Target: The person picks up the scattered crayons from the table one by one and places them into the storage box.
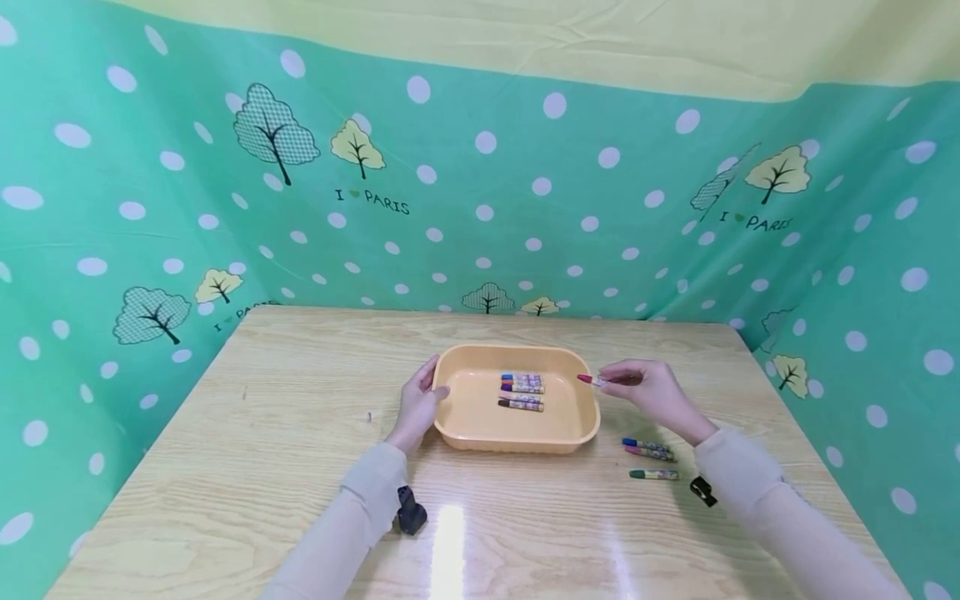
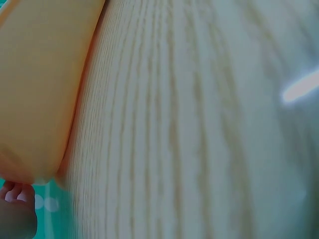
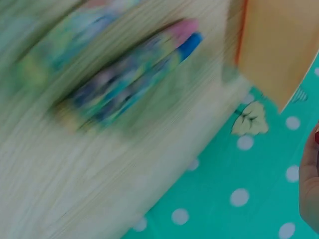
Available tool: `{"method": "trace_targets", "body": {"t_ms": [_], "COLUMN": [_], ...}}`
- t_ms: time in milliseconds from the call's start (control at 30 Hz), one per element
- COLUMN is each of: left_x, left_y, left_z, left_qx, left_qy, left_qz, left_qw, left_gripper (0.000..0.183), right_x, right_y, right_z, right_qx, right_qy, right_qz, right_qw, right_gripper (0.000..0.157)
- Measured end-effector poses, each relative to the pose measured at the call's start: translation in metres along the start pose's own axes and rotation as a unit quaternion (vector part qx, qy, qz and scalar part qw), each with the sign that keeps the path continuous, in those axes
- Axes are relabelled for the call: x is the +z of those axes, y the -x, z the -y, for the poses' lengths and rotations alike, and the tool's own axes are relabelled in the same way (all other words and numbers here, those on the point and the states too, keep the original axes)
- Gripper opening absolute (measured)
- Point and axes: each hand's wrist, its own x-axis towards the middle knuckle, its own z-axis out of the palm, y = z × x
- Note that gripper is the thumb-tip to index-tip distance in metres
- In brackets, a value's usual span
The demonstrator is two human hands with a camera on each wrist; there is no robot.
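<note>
An orange tray [image 1: 463, 429] sits mid-table and holds several crayons [image 1: 522, 392] lying side by side. My left hand [image 1: 421, 400] grips the tray's left rim, thumb over the edge. My right hand [image 1: 651, 388] hovers just right of the tray and pinches a red-tipped crayon [image 1: 589, 380], its tip pointing over the tray's right rim. Three more crayons lie on the table near my right wrist: blue [image 1: 645, 444], pink [image 1: 649, 454] and green [image 1: 654, 474]. The right wrist view shows blurred crayons [image 3: 129, 82] and the tray's wall [image 3: 271, 45]. The left wrist view shows the tray's side [image 2: 40, 89].
The wooden table [image 1: 300, 467] is walled by a green dotted cloth [image 1: 525, 208] at the back and both sides. Black wrist straps [image 1: 410, 510] sit on both forearms.
</note>
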Motion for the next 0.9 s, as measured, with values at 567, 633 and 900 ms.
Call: {"method": "trace_targets", "body": {"t_ms": [567,633,900], "left_x": [0.001,0.001,0.000], "left_y": [0.001,0.001,0.001], "left_z": [0.001,0.000,0.002], "left_qx": [0.003,0.005,0.008], "left_qy": [0.006,0.006,0.006], "left_qz": [0.002,0.002,0.001], "left_qw": [1.0000,1.0000,1.0000], "left_gripper": [0.063,0.063,0.063], "right_x": [0.062,0.068,0.093], "right_y": [-0.024,-0.026,-0.039], "right_z": [0.017,0.019,0.024], "right_qx": [-0.023,-0.023,-0.038], "right_qy": [-0.049,-0.047,-0.054], "right_qz": [0.035,0.036,0.043], "right_qw": [0.998,0.998,0.997], "right_gripper": [0.028,0.028,0.024]}}
